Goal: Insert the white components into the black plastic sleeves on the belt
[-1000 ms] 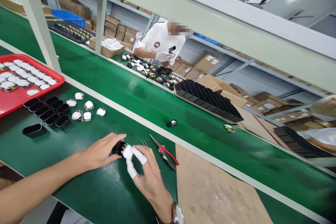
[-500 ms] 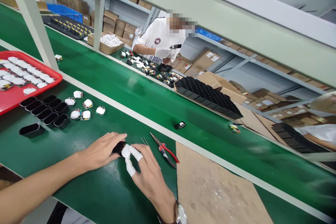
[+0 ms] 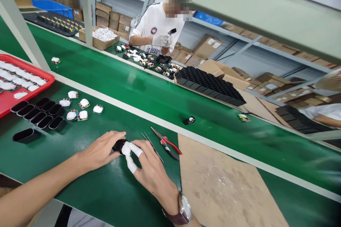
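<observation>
My left hand (image 3: 102, 150) is closed around a black oval plastic housing (image 3: 119, 145), held just over the green bench. With thumb and index finger, both in white finger cots, my right hand (image 3: 149, 165) pinches a small circuit board with a white cap (image 3: 126, 149) at the housing's open end. The board seems partly inside the housing; how deep, I cannot tell. Right of my hands lie tweezers (image 3: 153, 147) and red-handled long-nose pliers (image 3: 166, 143). Several white-capped boards (image 3: 83, 115) sit to the left, beside several upright empty black housings (image 3: 32, 114).
A red tray (image 3: 50, 82) of white-capped boards stands at left. Beyond a pale rail, the green conveyor (image 3: 149, 97) carries a black housing (image 3: 189, 120) and loose boards. A brown board (image 3: 218, 181) lies at right. Across the belt, a gloved co-worker (image 3: 157, 30) holds a black part.
The view has shifted slightly. My hands keep the housing and board together, with little visible change. On the belt, the black housing has moved right. The co-worker's black part has tilted.
</observation>
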Demonstrator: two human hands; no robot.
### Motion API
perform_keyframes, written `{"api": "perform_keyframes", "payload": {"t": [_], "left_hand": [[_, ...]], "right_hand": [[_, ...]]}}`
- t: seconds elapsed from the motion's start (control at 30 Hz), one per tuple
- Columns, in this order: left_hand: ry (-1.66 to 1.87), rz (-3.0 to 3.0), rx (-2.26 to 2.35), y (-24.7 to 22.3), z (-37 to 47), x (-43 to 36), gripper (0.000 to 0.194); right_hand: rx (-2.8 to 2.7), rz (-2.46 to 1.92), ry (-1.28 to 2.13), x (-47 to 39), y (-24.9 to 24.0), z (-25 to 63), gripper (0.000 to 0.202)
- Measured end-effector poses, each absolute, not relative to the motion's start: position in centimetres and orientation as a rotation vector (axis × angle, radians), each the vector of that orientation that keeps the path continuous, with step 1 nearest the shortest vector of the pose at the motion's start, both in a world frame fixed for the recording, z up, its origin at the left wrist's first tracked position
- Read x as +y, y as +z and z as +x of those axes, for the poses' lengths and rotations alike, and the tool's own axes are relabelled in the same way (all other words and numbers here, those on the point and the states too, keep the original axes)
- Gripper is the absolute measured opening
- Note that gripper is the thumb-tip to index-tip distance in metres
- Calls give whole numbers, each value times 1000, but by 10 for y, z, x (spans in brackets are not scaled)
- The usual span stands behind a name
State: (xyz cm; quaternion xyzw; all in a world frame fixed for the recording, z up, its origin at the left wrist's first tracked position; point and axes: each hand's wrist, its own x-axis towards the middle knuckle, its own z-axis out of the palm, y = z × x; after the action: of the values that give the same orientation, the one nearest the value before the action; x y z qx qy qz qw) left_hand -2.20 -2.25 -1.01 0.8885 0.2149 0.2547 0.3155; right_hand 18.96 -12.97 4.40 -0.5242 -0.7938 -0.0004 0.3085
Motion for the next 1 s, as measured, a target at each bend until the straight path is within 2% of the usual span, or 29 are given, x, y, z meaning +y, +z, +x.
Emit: {"api": "perform_keyframes", "payload": {"t": [0.33, 0.43, 0.57, 0.67, 0.73, 0.9, 1.0], "left_hand": [[648, 2334, 542, -10, -19, -25, 59], [617, 2270, 559, -9, -19, -26, 66], [479, 2171, 567, -6, -19, -27, 77], [396, 2078, 558, -3, -19, -26, 80], [387, 2028, 549, -1, -20, -26, 72], [473, 2160, 522, 0, -24, -22, 23], [645, 2269, 340, -2, -24, -19, 18]], "right_hand": [[-2127, -1409, 77, -134, 40, 192, 36], [-2096, -1413, 74, -135, 43, 194, 41], [-2135, -1372, 39, -133, 37, 193, 29], [-2144, -1372, 137, -129, 29, 191, 31], [-2123, -1353, 193, -127, 26, 191, 33], [-2100, -1328, 307, -124, 19, 195, 37], [-2092, -1299, 330, -124, 14, 199, 34]]}}
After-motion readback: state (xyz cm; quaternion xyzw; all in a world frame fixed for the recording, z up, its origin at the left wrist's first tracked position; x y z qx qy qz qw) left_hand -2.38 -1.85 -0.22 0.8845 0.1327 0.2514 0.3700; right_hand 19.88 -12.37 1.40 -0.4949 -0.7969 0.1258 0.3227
